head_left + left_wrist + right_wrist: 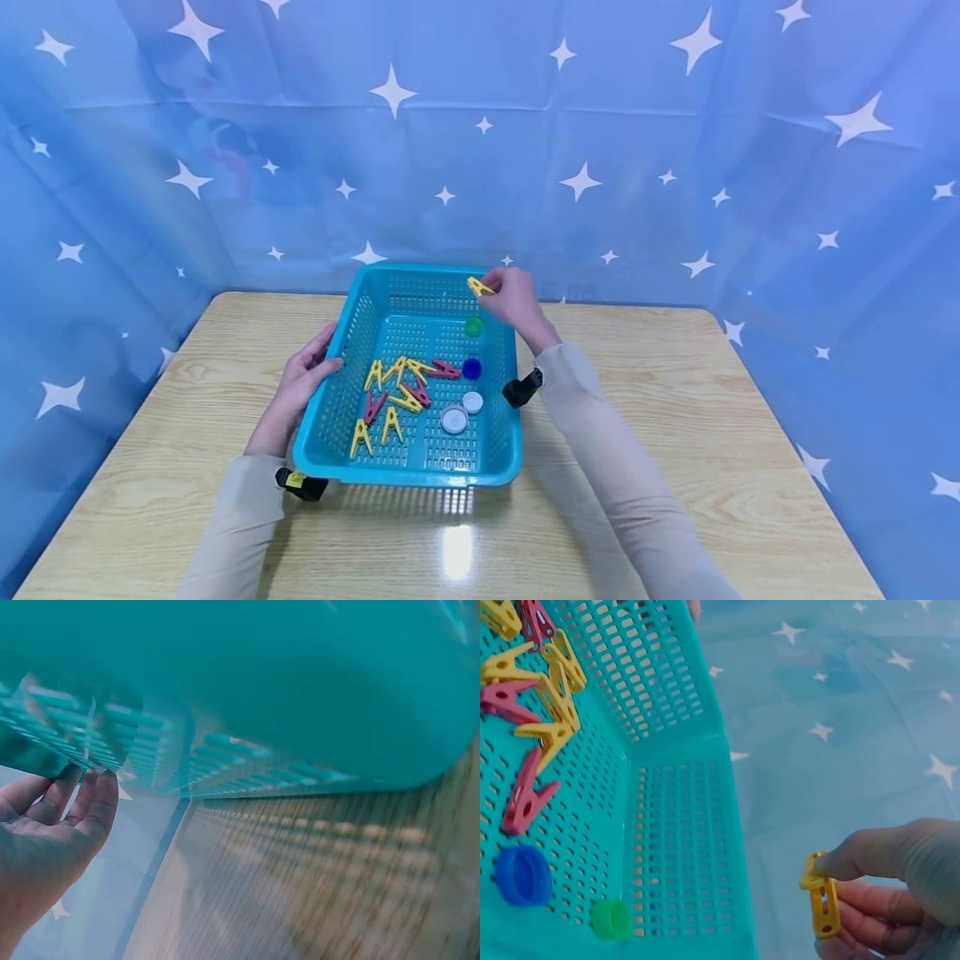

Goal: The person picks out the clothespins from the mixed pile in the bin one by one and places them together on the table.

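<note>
A turquoise plastic basket (pixel 408 482) with slotted walls stands on the table. My left hand (pixel 302 379) grips its left side, thumb over the rim and fingers against the outer wall, as the left wrist view shows. Above the far right corner, my right hand (pixel 513 298) pinches a yellow clothespin (pixel 824 900) between thumb and fingers. Inside the basket, several yellow clothespins (pixel 392 423) and red clothespins (pixel 373 407) lie loosely on the left. Along the right are a green bottle cap (pixel 473 326), a blue cap (pixel 472 368), a small white cap (pixel 472 402) and a larger whitish cap (pixel 453 419).
The wooden table (pixel 675 433) extends to both sides of the basket and in front of it. A blue curtain (pixel 480 183) with white stars hangs behind the table and along its sides. Black wrist cameras (pixel 522 388) sit on both wrists.
</note>
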The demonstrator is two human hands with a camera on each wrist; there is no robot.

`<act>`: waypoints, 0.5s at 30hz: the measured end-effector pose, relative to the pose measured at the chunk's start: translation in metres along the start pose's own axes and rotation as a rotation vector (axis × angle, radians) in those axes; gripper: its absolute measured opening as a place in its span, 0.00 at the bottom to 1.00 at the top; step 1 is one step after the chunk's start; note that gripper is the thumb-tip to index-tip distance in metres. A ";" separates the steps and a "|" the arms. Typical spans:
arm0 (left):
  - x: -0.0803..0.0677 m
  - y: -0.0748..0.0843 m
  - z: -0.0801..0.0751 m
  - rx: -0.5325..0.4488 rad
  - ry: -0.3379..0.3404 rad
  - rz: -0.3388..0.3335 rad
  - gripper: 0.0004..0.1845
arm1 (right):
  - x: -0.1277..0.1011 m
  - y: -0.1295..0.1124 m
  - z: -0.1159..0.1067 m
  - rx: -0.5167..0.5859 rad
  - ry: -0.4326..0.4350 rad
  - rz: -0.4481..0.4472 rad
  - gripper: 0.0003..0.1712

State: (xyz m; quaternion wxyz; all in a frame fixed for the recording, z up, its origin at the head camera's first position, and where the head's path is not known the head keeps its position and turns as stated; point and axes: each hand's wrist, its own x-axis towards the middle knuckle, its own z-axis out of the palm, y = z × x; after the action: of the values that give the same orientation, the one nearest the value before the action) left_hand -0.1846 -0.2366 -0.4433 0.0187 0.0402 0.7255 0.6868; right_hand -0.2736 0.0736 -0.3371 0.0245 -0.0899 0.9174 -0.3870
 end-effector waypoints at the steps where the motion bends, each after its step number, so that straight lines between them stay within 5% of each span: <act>1: 0.000 0.000 0.000 0.000 0.001 0.004 0.32 | -0.001 0.002 -0.002 -0.002 0.005 0.000 0.14; 15: 0.001 0.000 0.001 0.006 0.005 0.017 0.31 | -0.006 0.041 -0.030 0.003 0.092 0.003 0.14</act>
State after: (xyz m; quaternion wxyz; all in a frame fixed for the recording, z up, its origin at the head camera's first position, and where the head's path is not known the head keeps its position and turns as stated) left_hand -0.1856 -0.2354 -0.4436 0.0110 0.0449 0.7272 0.6848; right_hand -0.2773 0.1245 -0.3455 -0.0170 -0.0707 0.9171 -0.3919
